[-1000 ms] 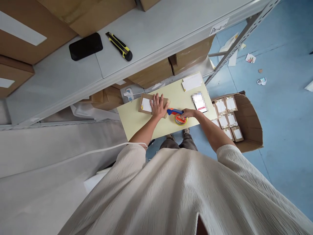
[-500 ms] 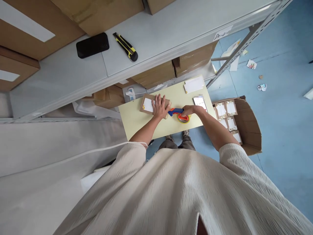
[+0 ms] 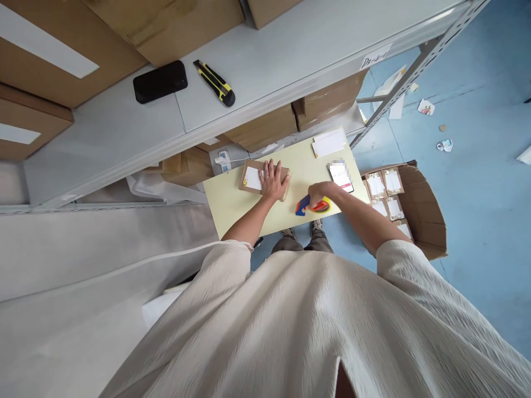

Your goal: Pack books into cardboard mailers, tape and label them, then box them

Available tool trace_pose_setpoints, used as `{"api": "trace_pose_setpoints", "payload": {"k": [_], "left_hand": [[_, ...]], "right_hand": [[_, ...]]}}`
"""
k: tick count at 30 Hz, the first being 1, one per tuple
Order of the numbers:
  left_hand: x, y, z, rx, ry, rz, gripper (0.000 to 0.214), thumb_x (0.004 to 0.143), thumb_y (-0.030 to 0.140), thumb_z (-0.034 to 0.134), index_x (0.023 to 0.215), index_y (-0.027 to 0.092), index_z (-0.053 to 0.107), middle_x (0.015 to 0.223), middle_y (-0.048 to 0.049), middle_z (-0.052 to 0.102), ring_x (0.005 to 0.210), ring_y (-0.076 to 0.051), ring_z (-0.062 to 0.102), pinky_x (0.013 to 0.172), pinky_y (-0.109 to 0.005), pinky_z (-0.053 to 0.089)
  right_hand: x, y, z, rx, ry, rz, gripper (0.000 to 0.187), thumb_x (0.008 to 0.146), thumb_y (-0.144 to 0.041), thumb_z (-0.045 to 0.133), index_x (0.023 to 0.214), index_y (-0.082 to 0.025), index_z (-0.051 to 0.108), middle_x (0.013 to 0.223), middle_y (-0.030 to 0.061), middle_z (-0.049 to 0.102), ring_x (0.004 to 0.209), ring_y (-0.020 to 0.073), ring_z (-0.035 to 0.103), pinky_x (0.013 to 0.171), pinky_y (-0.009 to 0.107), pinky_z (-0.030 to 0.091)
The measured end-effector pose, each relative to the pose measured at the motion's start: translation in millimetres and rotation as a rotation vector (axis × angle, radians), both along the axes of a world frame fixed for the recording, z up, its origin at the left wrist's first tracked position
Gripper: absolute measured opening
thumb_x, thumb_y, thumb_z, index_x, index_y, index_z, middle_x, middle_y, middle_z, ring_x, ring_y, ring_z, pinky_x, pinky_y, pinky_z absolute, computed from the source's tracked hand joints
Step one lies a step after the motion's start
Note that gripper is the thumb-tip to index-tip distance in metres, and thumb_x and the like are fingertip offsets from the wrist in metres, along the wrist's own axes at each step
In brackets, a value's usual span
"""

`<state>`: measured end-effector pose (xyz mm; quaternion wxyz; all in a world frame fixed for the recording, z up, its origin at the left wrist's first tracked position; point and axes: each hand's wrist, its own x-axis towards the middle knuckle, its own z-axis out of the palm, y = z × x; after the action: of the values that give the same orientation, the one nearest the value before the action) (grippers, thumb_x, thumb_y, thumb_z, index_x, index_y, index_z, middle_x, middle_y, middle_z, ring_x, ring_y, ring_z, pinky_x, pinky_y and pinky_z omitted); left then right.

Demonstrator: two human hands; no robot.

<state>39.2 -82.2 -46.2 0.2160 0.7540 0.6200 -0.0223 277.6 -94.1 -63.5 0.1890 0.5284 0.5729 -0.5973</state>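
My left hand (image 3: 274, 179) lies flat with spread fingers on a small brown cardboard parcel (image 3: 250, 178) that bears a white label, on a pale yellow table (image 3: 232, 202). My right hand (image 3: 320, 192) is closed on a tape dispenser (image 3: 312, 206) with a blue handle and a red and yellow roll. The dispenser sits just right of the parcel, a short gap between them, near the table's front edge.
A phone (image 3: 341, 176) and a stack of white labels (image 3: 328, 142) lie at the table's right. An open carton of small labelled packets (image 3: 418, 204) stands on the blue floor at right. A grey shelf (image 3: 265, 66) above holds a black phone (image 3: 160, 81), a yellow utility knife (image 3: 214, 83) and brown boxes.
My right hand has pulled the tape dispenser away from the parcel, toward the table's front edge, and tilted it. My left hand has stayed on the parcel.
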Motion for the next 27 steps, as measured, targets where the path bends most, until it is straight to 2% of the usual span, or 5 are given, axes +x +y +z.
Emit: {"api": "trace_pose_setpoints", "payload": {"k": [7, 12, 16, 22, 27], "left_hand": [[0, 2, -6.0, 0.012, 0.004, 0.012, 0.083, 0.113, 0.053, 0.051, 0.187, 0.022, 0.030, 0.197, -0.0102, 0.014, 0.183, -0.034, -0.002, 0.146, -0.066, 0.005], [1, 5, -8.7, 0.015, -0.018, 0.050, 0.077, 0.114, 0.045, 0.044, 0.187, 0.023, 0.030, 0.196, -0.0085, 0.015, 0.183, -0.031, 0.001, 0.146, -0.064, 0.005], [2, 7, -8.3, 0.009, -0.028, 0.097, 0.077, 0.112, 0.036, 0.040, 0.187, 0.021, 0.029, 0.196, -0.0091, 0.016, 0.183, -0.029, 0.005, 0.146, -0.063, 0.004], [-1, -4, -5.8, -0.024, -0.098, 0.353, 0.084, 0.105, 0.028, 0.048, 0.186, 0.021, 0.027, 0.195, -0.0144, 0.018, 0.183, -0.032, 0.011, 0.145, -0.067, 0.009], [-20, -18, 6.5, -0.084, -0.164, 0.460, 0.080, 0.099, 0.025, 0.059, 0.177, 0.018, 0.044, 0.195, -0.0198, 0.015, 0.182, -0.038, 0.012, 0.144, -0.068, 0.014]], "right_hand": [[16, -36, 8.3, -0.011, 0.029, 0.041, 0.037, 0.060, -0.041, 0.099, 0.078, -0.023, 0.073, 0.080, 0.0055, 0.070, 0.088, 0.0310, 0.071, 0.077, 0.038, 0.052], [58, -39, 19.3, 0.034, 0.075, -0.244, 0.056, 0.064, -0.061, 0.102, 0.094, -0.022, 0.074, 0.096, 0.0095, 0.079, 0.096, 0.0320, 0.073, 0.085, 0.038, 0.054], [76, -45, 38.8, 0.056, 0.131, -0.510, 0.058, 0.082, -0.074, 0.086, 0.103, -0.021, 0.075, 0.106, 0.0114, 0.082, 0.102, 0.0322, 0.072, 0.091, 0.038, 0.056], [85, -31, 115.2, 0.297, 0.241, -0.600, 0.041, 0.097, -0.062, 0.070, 0.107, -0.022, 0.073, 0.113, 0.0092, 0.080, 0.111, 0.0326, 0.068, 0.100, 0.039, 0.057], [80, 16, 206.8, 0.636, 0.368, -0.495, 0.061, 0.094, -0.083, 0.075, 0.110, -0.024, 0.069, 0.101, 0.0072, 0.073, 0.105, 0.0300, 0.068, 0.095, 0.039, 0.057]]}}
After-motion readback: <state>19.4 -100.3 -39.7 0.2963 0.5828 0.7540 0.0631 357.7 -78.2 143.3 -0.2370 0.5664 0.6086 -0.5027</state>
